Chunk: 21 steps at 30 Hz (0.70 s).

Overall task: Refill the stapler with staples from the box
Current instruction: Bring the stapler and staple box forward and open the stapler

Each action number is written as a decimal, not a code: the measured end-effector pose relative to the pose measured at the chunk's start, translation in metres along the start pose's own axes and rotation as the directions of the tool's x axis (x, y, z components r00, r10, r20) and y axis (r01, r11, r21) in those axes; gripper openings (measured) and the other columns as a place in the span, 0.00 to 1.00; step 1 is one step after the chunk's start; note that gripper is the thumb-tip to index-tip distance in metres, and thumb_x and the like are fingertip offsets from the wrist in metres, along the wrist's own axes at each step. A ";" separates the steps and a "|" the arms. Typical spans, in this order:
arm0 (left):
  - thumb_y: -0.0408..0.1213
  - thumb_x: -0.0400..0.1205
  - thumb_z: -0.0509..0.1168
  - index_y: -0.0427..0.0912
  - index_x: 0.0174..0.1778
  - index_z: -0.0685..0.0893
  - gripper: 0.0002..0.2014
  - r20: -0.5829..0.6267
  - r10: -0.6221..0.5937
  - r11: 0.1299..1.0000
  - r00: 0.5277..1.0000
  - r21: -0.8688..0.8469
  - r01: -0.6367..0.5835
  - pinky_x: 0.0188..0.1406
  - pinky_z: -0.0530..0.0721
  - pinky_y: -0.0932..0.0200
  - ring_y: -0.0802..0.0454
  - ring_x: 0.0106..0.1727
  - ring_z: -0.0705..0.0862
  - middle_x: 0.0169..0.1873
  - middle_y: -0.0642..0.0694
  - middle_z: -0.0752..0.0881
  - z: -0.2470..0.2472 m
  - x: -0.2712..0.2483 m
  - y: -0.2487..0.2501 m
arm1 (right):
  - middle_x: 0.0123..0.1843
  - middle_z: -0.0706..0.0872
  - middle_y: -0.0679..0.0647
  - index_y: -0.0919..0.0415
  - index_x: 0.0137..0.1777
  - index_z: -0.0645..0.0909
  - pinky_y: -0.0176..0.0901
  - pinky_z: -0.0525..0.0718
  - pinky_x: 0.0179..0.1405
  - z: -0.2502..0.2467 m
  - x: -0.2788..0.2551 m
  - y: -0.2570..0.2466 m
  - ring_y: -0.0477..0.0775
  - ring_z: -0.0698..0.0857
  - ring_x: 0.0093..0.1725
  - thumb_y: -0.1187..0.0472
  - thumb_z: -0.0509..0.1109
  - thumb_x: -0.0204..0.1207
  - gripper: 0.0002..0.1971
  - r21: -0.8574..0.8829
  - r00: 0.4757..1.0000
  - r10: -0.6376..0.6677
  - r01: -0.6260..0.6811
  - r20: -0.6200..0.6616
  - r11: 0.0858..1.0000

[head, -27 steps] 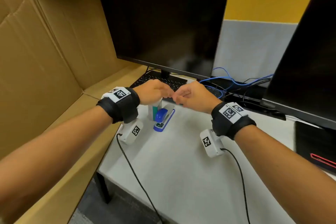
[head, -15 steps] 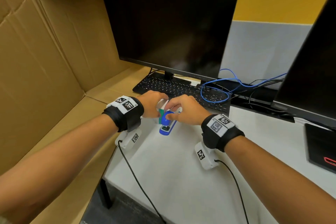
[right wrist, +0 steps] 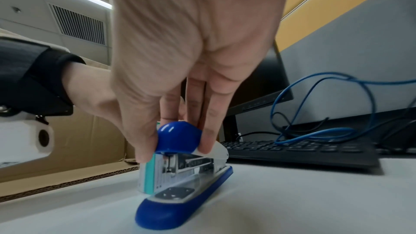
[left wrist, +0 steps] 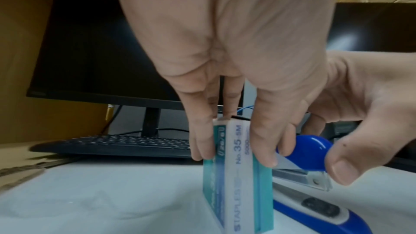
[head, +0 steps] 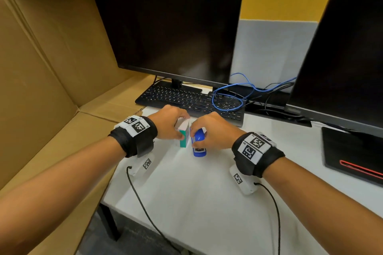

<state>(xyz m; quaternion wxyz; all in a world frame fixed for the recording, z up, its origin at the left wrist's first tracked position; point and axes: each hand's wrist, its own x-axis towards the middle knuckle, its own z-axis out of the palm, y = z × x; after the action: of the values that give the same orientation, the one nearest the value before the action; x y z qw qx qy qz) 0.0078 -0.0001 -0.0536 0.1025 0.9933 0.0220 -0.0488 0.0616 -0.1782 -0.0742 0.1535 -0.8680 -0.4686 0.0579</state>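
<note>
A blue and white stapler (head: 198, 143) (right wrist: 180, 181) (left wrist: 315, 189) lies on the white desk (head: 196, 192). My right hand (head: 209, 130) (right wrist: 180, 140) grips its blue top from above, thumb on one side and fingers on the other. Just left of it, a teal and white staple box (head: 184, 133) (left wrist: 238, 181) stands on its narrow end. My left hand (head: 172, 124) (left wrist: 231, 145) pinches that box between thumb and fingers from above. Box and stapler stand side by side, almost touching. Whether the box is open is hidden by my fingers.
A black keyboard (head: 186, 99) lies right behind my hands under a dark monitor (head: 172, 31). Blue cables (head: 238, 97) coil to the back right beside a second monitor (head: 342, 47). A big cardboard box (head: 41, 68) walls off the left. Wrist camera cables (head: 145, 209) trail over the near desk.
Both hands have come down from pinching together above the desk. The left now holds the staple box standing on the desk, and the right has taken hold of the stapler's top.
</note>
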 end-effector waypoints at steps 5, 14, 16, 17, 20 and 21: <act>0.47 0.71 0.79 0.49 0.72 0.77 0.33 0.021 0.095 0.995 0.995 -0.033 -0.094 0.58 0.86 0.53 0.45 0.66 0.83 0.70 0.46 0.82 0.013 0.000 0.049 | 0.58 0.90 0.49 0.50 0.54 0.91 0.50 0.87 0.58 -0.017 -0.058 0.020 0.52 0.83 0.57 0.45 0.80 0.67 0.17 0.012 0.994 0.105 -0.106 0.026 0.994; 0.46 0.70 0.79 0.49 0.73 0.78 0.35 0.049 0.347 0.936 0.937 -0.077 -0.342 0.64 0.84 0.47 0.46 0.66 0.80 0.69 0.48 0.82 0.037 -0.002 0.144 | 0.56 0.90 0.46 0.47 0.52 0.92 0.45 0.86 0.58 -0.032 -0.162 0.044 0.49 0.83 0.57 0.41 0.80 0.66 0.17 -0.006 0.967 0.253 -0.254 -0.025 0.967; 0.47 0.70 0.79 0.50 0.73 0.78 0.34 0.057 0.378 0.925 0.924 -0.070 -0.374 0.66 0.83 0.46 0.47 0.67 0.79 0.70 0.49 0.82 0.041 -0.002 0.158 | 0.58 0.89 0.46 0.47 0.54 0.91 0.47 0.86 0.59 -0.033 -0.181 0.049 0.50 0.82 0.58 0.40 0.80 0.66 0.19 -0.009 0.956 0.293 -0.294 -0.024 0.956; 0.48 0.70 0.79 0.50 0.73 0.78 0.34 0.063 0.389 0.920 0.919 -0.066 -0.385 0.66 0.83 0.47 0.47 0.68 0.79 0.70 0.49 0.81 0.043 -0.002 0.164 | 0.58 0.89 0.46 0.47 0.55 0.91 0.48 0.87 0.59 -0.033 -0.190 0.052 0.50 0.82 0.59 0.40 0.80 0.65 0.20 -0.011 0.950 0.310 -0.310 -0.028 0.951; 0.48 0.71 0.78 0.51 0.73 0.77 0.34 0.085 0.408 0.913 0.909 -0.061 -0.404 0.65 0.84 0.49 0.47 0.68 0.79 0.71 0.49 0.81 0.047 -0.004 0.174 | 0.61 0.88 0.44 0.47 0.56 0.90 0.48 0.87 0.58 -0.032 -0.210 0.057 0.50 0.81 0.60 0.39 0.79 0.65 0.22 -0.005 0.941 0.338 -0.338 -0.029 0.941; 0.48 0.71 0.78 0.51 0.74 0.77 0.34 0.089 0.412 0.911 0.907 -0.060 -0.408 0.64 0.85 0.49 0.48 0.67 0.79 0.71 0.49 0.80 0.048 -0.006 0.176 | 0.61 0.88 0.44 0.46 0.57 0.90 0.49 0.88 0.58 -0.032 -0.214 0.058 0.50 0.81 0.60 0.38 0.79 0.65 0.22 -0.001 0.939 0.342 -0.342 -0.027 0.940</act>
<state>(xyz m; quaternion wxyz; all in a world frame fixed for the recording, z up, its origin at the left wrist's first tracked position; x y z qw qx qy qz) 0.0073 -0.1824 -0.0642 0.1314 0.9698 -0.1913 -0.0750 -0.0034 -0.3929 -0.0716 0.1446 -0.9374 -0.3088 0.0710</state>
